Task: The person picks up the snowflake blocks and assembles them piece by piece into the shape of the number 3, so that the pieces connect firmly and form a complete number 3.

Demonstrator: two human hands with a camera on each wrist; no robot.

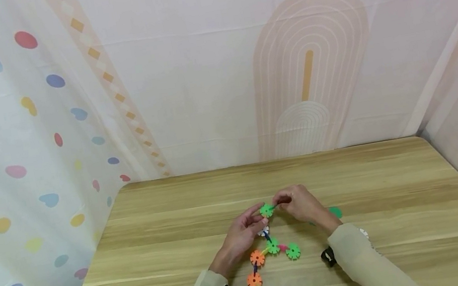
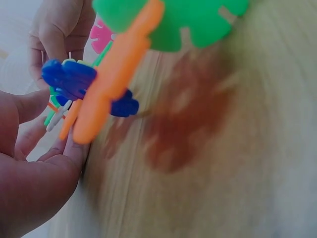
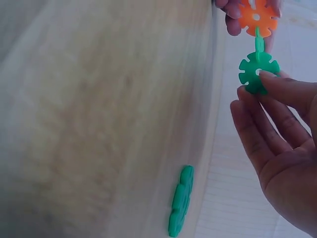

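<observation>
Chain of snowflake discs on the wooden table: counted in head view, three green, two orange, one yellow, one teal (others hidden by fingers). Left hand and right hand both pinch the top green disc, raised above the table. One loose green disc lies beside the right wrist.

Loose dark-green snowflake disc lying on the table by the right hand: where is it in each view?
Head: loose green disc lies flat on the table, just right of the right hand, partly hidden by it.
Left wrist: not in view.
Right wrist: bottom centre, seen edge-on.
Shared landmark: the right hand, fingertips on the chain's end disc.
</observation>
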